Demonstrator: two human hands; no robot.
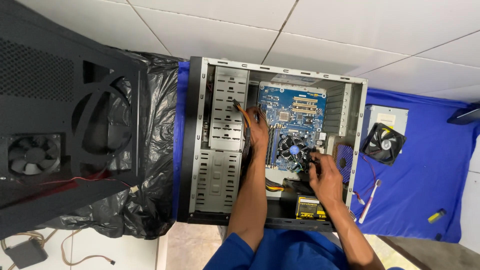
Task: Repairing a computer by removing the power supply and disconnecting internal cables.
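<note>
In the head view, an open computer case point(200, 150) lay on its side in the middle of the frame, on a blue cloth point(425, 165) spread over a white tiled floor point(350, 25). Inside it, a blue motherboard point(292, 107) filled the upper right part, with a round black cooler fan point(294, 149) sitting just below its centre. Grey metal drive bays point(222, 145) ran down the left side of the case, and a power supply with a yellow label point(309, 206) sat at its lower edge. A bundle of orange and yellow wires point(243, 112) hung between the bays and the board.

The left hand point(258, 132) reached in at the board's left edge, fingers curled over the wires; whether the grip truly closed on them could not be told. The right hand point(325, 175) rested just right of the cooler fan, fingers bent at a dark part there; its grip could not be told either.

At the right of the frame, a loose black fan point(383, 143) lay on the cloth, a white toothbrush point(370, 201) below it. A black side panel point(65, 125) lay on a black plastic bag point(155, 200) at the left.
</note>
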